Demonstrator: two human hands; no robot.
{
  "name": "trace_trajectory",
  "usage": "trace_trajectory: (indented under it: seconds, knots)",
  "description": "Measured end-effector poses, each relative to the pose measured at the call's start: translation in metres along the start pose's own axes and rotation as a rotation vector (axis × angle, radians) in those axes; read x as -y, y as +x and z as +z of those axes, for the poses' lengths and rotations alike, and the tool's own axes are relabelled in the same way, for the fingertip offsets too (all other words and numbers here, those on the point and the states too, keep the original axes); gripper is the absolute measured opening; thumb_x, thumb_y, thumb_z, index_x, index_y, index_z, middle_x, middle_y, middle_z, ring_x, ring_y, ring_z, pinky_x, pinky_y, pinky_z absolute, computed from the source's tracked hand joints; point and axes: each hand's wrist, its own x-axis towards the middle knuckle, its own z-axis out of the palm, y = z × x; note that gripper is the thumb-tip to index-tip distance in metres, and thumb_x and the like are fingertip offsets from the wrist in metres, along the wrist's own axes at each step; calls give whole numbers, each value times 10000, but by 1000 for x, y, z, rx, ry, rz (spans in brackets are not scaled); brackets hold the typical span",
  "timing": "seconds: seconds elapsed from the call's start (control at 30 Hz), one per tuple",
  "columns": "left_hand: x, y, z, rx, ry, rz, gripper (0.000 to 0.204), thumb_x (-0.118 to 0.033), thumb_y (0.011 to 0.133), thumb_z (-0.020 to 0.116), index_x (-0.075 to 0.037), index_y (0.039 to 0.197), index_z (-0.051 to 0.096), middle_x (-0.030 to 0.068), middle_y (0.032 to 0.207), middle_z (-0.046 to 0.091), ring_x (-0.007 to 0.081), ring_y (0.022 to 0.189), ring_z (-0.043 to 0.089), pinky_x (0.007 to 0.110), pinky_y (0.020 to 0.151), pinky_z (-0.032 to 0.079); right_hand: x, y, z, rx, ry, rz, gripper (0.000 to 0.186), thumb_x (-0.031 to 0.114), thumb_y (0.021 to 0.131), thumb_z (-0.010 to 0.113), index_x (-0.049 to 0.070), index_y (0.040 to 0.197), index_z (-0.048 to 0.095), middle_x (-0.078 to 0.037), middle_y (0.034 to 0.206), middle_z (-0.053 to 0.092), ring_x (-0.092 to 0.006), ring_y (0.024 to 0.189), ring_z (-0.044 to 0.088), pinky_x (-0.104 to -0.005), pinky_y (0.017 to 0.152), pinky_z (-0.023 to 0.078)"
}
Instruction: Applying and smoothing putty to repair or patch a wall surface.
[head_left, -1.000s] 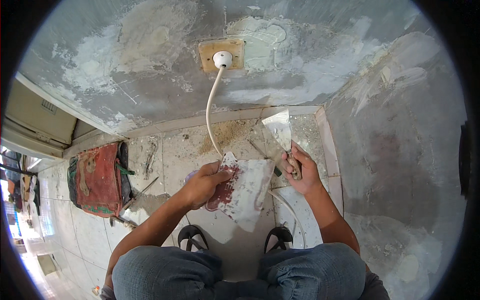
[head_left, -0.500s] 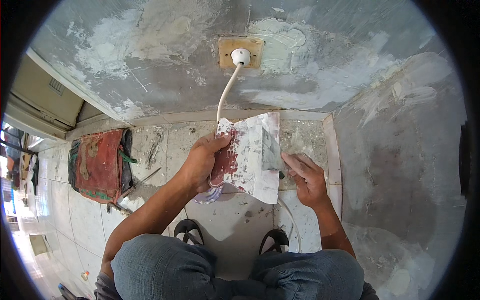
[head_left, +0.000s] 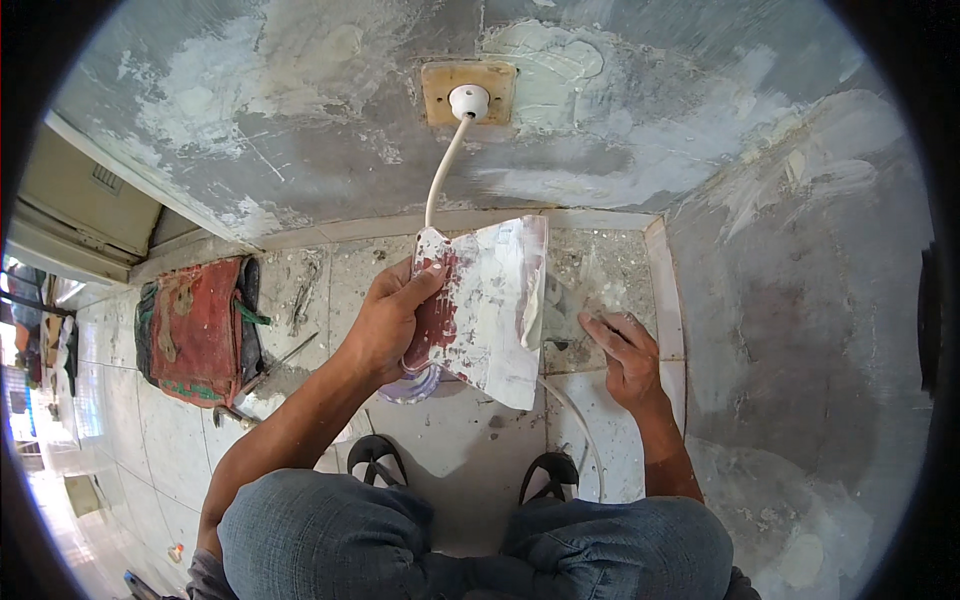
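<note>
Where a moment ago the putty knife was in the air, it now meets the right edge of the plaster board, which the left hand grips by its near edge. The right hand closes on the knife's handle. Beyond both hands stands the patched wall; a red tool bag lies left of them.

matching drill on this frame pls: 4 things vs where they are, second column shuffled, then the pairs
Things:
1. plaster board
2. putty knife
3. red tool bag
4. white cable

Places:
A. lying on the floor tiles, far left
B. running down from the wall socket
C. gripped at its edge by the left hand
D. at the board's right edge, by the right hand

Pairs: 1-C, 2-D, 3-A, 4-B
</note>
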Motion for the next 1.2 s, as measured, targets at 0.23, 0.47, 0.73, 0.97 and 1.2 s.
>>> trace_trajectory:
  seconds: [0.23, 0.47, 0.73, 0.97, 1.2]
  knots:
    - [-7, 3, 0, -43, 95, 83, 190, -177, 1007, 468, -21, 1052, 568, 16, 784, 610, 75, 586, 563, 231, 522, 486, 16, -13, -22, -65, 122, 311, 408, -103, 833, 527, 21, 1202, 649, -154, 929, 656, -213, 773, 629, -294, 716, 497]
    - [-11, -14, 23, -202, 428, 420, 229, -222, 1025, 455, -7, 1052, 529, 10, 802, 562, 54, 641, 510, 221, 563, 449, 67, -12, -30, -67, 122, 241, 428, -77, 789, 609, 31, 1200, 656, -162, 919, 658, -248, 746, 645, -299, 665, 512]
    - [11, -17, 39, -254, 444, 517, 228, -206, 1028, 458, 7, 1103, 493, 24, 831, 557, 73, 712, 512, 252, 628, 458, 72, -4, 0, -106, 69, 231, 442, -81, 812, 589, 31, 1237, 631, -159, 886, 636, -274, 723, 627, -326, 648, 511]
    - [32, -17, 21, -94, 656, 528, 199, -130, 1012, 468, 17, 1144, 488, 51, 694, 584, 102, 590, 515, 280, 545, 434, 71, 13, 4, -135, 181, 253, 442, -56, 826, 593, 31, 1259, 609, -155, 828, 605, -301, 670, 594, -359, 601, 495]
    - [20, -13, 10, 135, 1134, 768, 313, -35, 923, 548, -42, 1234, 518, 190, 726, 625, 339, 621, 638, 395, 553, 499, 61, 21, -25, -46, 213, 295, 433, -84, 789, 579, 44, 1195, 660, -144, 794, 599, -255, 637, 576, -333, 592, 481]
